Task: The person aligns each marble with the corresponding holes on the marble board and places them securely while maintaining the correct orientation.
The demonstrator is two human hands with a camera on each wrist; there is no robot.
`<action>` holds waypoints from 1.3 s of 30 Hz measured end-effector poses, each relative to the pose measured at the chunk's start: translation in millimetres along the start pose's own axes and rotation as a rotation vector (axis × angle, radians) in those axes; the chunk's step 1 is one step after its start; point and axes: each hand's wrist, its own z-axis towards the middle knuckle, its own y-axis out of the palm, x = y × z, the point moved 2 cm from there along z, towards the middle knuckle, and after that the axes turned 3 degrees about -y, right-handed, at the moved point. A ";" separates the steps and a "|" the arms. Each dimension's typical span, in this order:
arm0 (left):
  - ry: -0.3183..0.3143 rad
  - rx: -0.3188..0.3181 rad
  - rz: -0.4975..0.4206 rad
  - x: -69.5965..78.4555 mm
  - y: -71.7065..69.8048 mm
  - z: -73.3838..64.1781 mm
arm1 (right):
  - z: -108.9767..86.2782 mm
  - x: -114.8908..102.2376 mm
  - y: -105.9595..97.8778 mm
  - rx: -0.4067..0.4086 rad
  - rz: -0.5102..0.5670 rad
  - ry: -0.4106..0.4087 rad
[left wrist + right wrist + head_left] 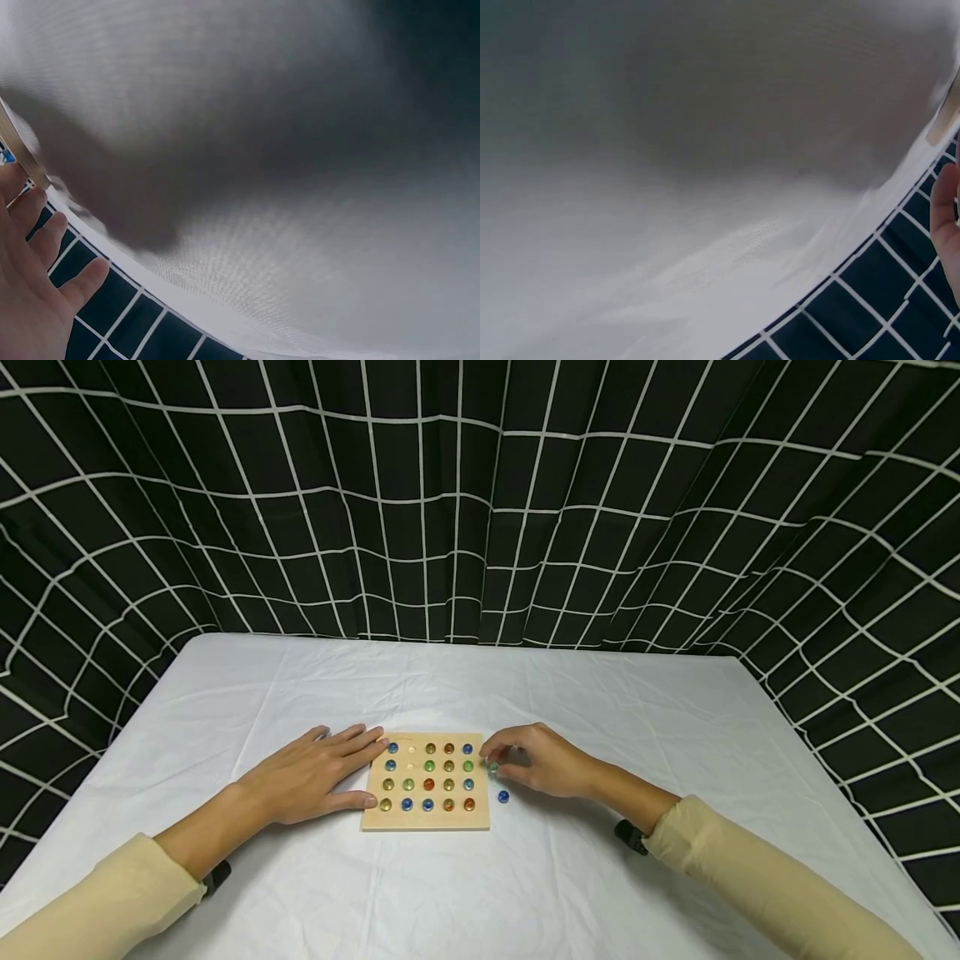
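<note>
A light wooden board (420,824) with rows of round hollows lies on the table, most hollows holding coloured glass marbles. Two hollows (411,757) near its upper left are bare. My left hand (318,774) lies flat with spread fingers, fingertips and thumb touching the board's left edge. Just off the right edge, my right hand (551,762) pinches a pale green marble (492,767) between thumb and fingers. A loose blue marble (503,796) sits on the cloth below that hand. In the right wrist view, only part of the right hand (946,225) shows.
A white, lightly creased cloth (600,710) covers the table. Behind and on both sides hangs a black curtain (450,527) with a white grid. Dark wrist devices (631,837) show under the cuffs. Both wrist views show mostly shaded cloth.
</note>
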 end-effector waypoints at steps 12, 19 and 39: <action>-0.004 -0.007 0.003 -0.4 0.6 0.7 | 25.7 -13.8 8.0 0.028 0.033 -0.067; -0.009 -0.019 0.008 0.1 0.7 0.9 | 41.1 -21.9 15.7 0.020 0.045 -0.098; -0.013 -0.024 0.006 -0.6 0.7 1.1 | 72.6 -44.7 37.0 -0.048 -0.081 -0.083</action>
